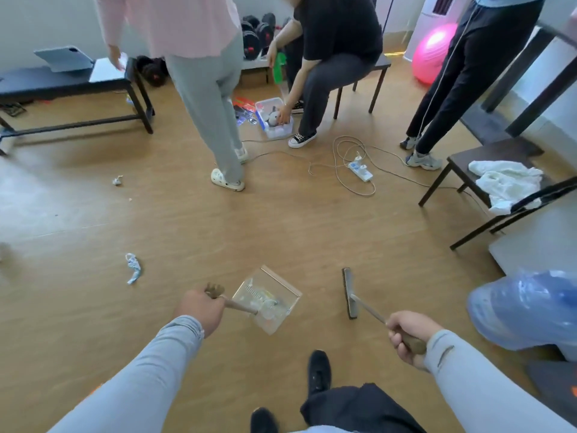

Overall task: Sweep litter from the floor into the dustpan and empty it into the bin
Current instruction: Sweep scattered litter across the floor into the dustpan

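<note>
Both hands are curled tight: the left hand (199,310) holds the wooden handle of the clear dustpan (268,300), the right hand (406,334) holds the handle of the small broom (349,293). Neither grip has any slack visible. Some pale litter already lies inside the dustpan, which hangs tilted near the floor (281,220), just left of the broom head. To the near right stands the bin (527,307), lined with a blue bag and open at the top.

Farther left, a twisted blue-and-white wrapper (133,268) lies on the floor, well apart from the pan. Beyond it a crumpled white scrap (117,180) and a tiny crumb sit by the pale patch of floor.

Risk, as I judge it: the pan is tilted, so swinging it toward the wrapper could spill what it carries. Farther off, the white power strip (360,170) and its looping cable (340,170) could snag the broom or a foot, and three people stand close by the far counter (62,82).
</note>
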### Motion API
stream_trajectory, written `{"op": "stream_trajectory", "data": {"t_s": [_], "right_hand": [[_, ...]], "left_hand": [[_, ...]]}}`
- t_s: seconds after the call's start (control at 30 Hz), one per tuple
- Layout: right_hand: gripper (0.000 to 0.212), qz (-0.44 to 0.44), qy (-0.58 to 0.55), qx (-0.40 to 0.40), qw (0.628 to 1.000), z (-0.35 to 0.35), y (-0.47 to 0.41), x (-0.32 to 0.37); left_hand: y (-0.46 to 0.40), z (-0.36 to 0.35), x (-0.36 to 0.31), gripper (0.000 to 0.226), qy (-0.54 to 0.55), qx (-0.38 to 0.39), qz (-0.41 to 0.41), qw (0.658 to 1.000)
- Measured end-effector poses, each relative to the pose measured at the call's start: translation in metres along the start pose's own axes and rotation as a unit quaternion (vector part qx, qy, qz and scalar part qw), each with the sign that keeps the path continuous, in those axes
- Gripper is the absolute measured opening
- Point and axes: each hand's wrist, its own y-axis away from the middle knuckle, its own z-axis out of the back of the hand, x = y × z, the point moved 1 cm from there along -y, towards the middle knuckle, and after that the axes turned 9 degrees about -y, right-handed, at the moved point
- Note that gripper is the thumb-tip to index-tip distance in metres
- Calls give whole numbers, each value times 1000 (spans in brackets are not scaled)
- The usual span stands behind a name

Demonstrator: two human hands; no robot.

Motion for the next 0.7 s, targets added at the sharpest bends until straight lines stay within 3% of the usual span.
{"op": "stream_trajectory", "data": {"t_s": [0.4,0.7], "right_hand": [[11,-7,-176,-4,984,6,-50,109],[23,0,-123,-12,992,-106,-116,198]], "left_hand": [[-63,20,-73,26,-4,-8,67,998],[-170,52,-75,27,-16,11,46,999]]}}
